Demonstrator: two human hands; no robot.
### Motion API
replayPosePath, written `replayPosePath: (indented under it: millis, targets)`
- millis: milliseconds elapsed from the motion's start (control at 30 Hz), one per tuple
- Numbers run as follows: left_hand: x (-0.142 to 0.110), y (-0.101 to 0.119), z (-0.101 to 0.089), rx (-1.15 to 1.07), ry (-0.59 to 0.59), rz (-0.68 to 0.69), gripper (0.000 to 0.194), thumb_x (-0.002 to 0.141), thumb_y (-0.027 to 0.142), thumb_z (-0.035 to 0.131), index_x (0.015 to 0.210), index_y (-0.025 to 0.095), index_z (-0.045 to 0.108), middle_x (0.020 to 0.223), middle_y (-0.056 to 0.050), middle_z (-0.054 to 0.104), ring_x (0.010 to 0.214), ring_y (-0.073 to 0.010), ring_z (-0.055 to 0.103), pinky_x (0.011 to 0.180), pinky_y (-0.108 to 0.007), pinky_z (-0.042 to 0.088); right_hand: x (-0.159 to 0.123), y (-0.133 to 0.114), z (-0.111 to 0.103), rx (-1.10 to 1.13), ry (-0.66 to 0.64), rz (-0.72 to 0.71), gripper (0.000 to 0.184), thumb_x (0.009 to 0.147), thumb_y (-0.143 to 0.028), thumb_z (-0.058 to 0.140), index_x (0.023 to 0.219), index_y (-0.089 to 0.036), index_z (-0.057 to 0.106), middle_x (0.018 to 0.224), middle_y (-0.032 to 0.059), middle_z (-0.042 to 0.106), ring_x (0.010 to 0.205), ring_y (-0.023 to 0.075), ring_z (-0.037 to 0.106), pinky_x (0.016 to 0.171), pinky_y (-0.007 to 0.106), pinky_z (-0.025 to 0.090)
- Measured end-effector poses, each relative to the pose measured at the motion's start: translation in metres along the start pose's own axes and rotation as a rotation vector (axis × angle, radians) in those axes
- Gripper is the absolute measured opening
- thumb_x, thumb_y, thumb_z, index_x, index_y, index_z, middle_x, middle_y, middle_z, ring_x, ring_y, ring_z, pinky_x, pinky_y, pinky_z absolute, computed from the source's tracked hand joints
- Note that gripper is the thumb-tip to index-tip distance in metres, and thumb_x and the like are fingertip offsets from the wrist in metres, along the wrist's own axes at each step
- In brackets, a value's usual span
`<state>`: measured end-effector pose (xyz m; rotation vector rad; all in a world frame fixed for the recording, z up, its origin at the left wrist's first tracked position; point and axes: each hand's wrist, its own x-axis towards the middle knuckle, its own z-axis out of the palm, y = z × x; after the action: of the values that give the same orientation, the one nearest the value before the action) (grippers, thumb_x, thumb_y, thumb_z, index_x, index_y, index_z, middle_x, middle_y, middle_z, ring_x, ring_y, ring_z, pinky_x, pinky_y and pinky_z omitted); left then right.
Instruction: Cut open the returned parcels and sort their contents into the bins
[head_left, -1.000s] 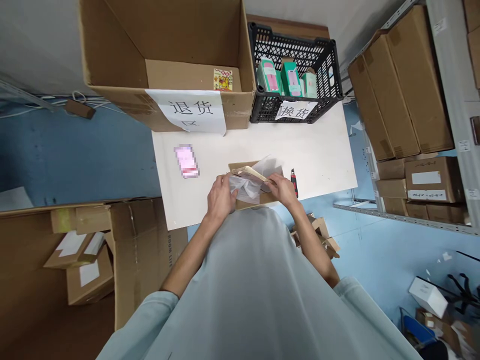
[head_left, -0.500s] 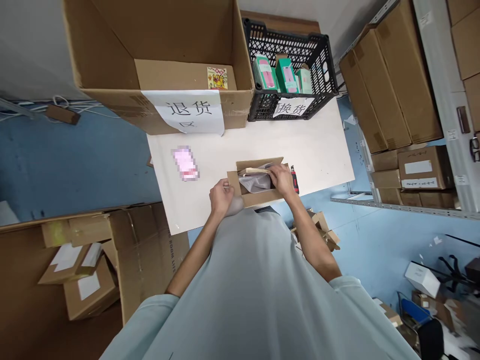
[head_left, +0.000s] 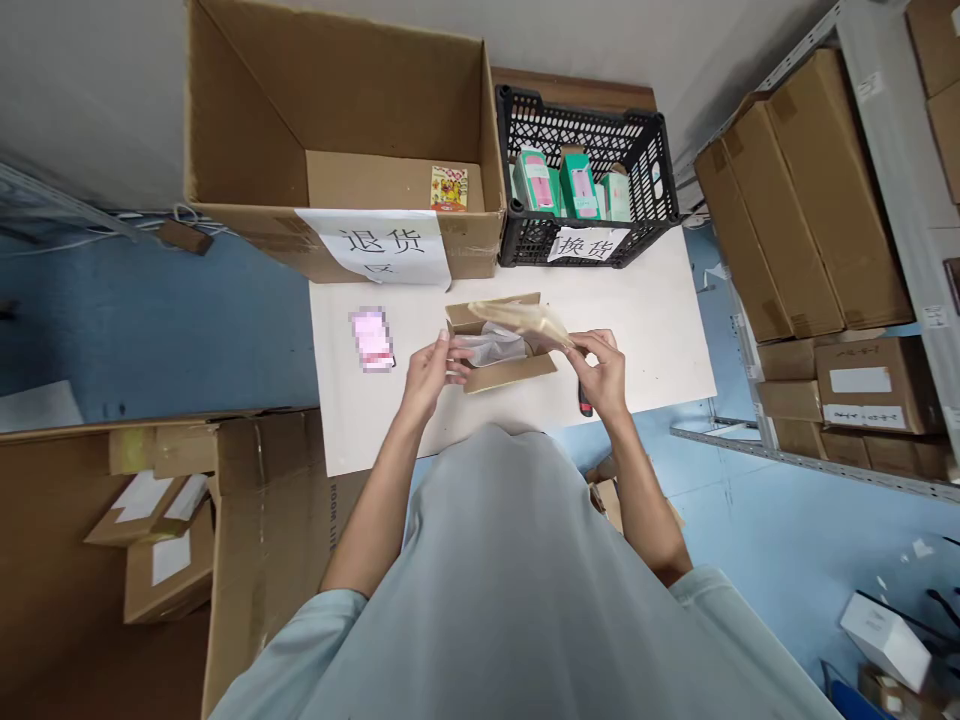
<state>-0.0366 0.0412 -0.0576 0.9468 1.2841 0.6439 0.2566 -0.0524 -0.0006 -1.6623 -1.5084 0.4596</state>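
The right hand (head_left: 600,368) pinches one end of a blurred, pale flat piece (head_left: 519,318), tilted above the open small carton (head_left: 514,374). The left hand (head_left: 427,376), fingers loosely spread, is at the carton's left end; whether it touches, I cannot tell. The table's (head_left: 660,340) front edge runs near the carton; white surface stretches rightward beyond the right hand, and the black crate (head_left: 517,245) stands farther back
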Motion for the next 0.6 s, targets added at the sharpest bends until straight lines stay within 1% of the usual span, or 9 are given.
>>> replayPosePath:
  millis: [67,100,167,200,267,333,367,467,600]
  targets:
    - [-0.003,0.017,0.015,-0.191,-0.278,-0.172,0.089,0.098,0.093,0.054,0.126,0.013,0.081,0.122,-0.024,0.083,0.088,-0.0284,0.08,0.067,-0.034,0.063,0.004,-0.001,-0.013,0.032,-0.022,-0.099,0.017,0.109,-0.037,0.074,0.118,-0.036,0.089,0.124,0.0058,0.085,0.12,0.0297,0.07,0.109,0.053,0.06]
    - [-0.004,0.023,0.023,-0.271,-0.382,-0.212,0.089,0.096,0.093,0.059,0.13,0.014,0.081,0.127,-0.023,0.083,0.094,-0.0304,0.081,0.07,-0.035,0.064,0.006,0.001,-0.018,0.034,-0.026,-0.134,0.017,0.109,-0.036,0.075,0.117,-0.038,0.089,0.136,0.005,0.082,0.131,0.0305,0.068,0.115,0.057,0.058]
    - [-0.007,0.03,0.041,-0.398,-0.462,-0.211,0.076,0.094,0.082,0.074,0.135,0.019,0.081,0.134,-0.018,0.083,0.109,-0.0322,0.081,0.078,-0.036,0.067,0.009,0.01,-0.026,0.014,-0.023,-0.163,0.016,0.108,-0.036,0.076,0.113,-0.041,0.09,0.162,0.0013,0.069,0.154,0.0328,0.057,0.126,0.064,0.05]
    - [-0.009,0.03,0.048,-0.44,-0.435,-0.194,0.066,0.092,0.073,0.082,0.131,0.019,0.083,0.13,-0.016,0.085,0.11,-0.0315,0.081,0.081,-0.036,0.067,0.01,0.016,-0.029,0.003,-0.018,-0.164,0.016,0.108,-0.036,0.076,0.112,-0.041,0.09,0.172,-0.0013,0.06,0.163,0.0337,0.049,0.131,0.068,0.045]
    - [-0.012,0.028,0.061,-0.468,-0.313,-0.177,0.048,0.084,0.056,0.092,0.111,0.016,0.087,0.11,-0.013,0.087,0.096,-0.028,0.081,0.078,-0.033,0.066,0.01,0.03,-0.034,-0.006,-0.007,-0.162,0.017,0.109,-0.036,0.074,0.113,-0.041,0.091,0.184,-0.0057,0.044,0.174,0.0346,0.033,0.137,0.072,0.035]
    - [-0.018,0.025,0.07,-0.455,-0.202,-0.175,0.037,0.075,0.046,0.097,0.092,0.014,0.085,0.089,-0.009,0.084,0.078,-0.0225,0.075,0.07,-0.03,0.061,0.009,0.043,-0.038,-0.003,-0.009,-0.158,0.019,0.11,-0.035,0.072,0.115,-0.04,0.091,0.189,-0.0082,0.036,0.178,0.0342,0.025,0.14,0.074,0.028]
    - [-0.021,0.024,0.074,-0.442,-0.18,-0.174,0.037,0.072,0.044,0.099,0.087,0.014,0.084,0.084,-0.008,0.082,0.074,-0.0206,0.072,0.068,-0.029,0.059,0.009,0.049,-0.041,0.001,-0.017,-0.157,0.02,0.11,-0.034,0.072,0.115,-0.04,0.091,0.189,-0.0088,0.034,0.179,0.0338,0.023,0.141,0.074,0.026]
    - [-0.03,0.03,0.088,-0.368,-0.188,-0.155,0.044,0.067,0.048,0.104,0.087,0.014,0.086,0.087,-0.009,0.083,0.075,-0.0194,0.072,0.069,-0.028,0.057,0.008,0.064,-0.046,0.026,-0.044,-0.146,0.021,0.11,-0.03,0.072,0.114,-0.039,0.091,0.189,-0.0088,0.034,0.18,0.0327,0.022,0.142,0.073,0.027]
    - [-0.043,0.04,0.113,-0.289,-0.18,-0.107,0.052,0.064,0.054,0.108,0.095,0.015,0.09,0.094,-0.011,0.086,0.082,-0.0221,0.076,0.077,-0.03,0.059,0.012,0.081,-0.052,0.071,-0.036,-0.142,0.024,0.11,-0.029,0.069,0.115,-0.039,0.091,0.187,-0.0064,0.04,0.178,0.0317,0.027,0.141,0.069,0.031]
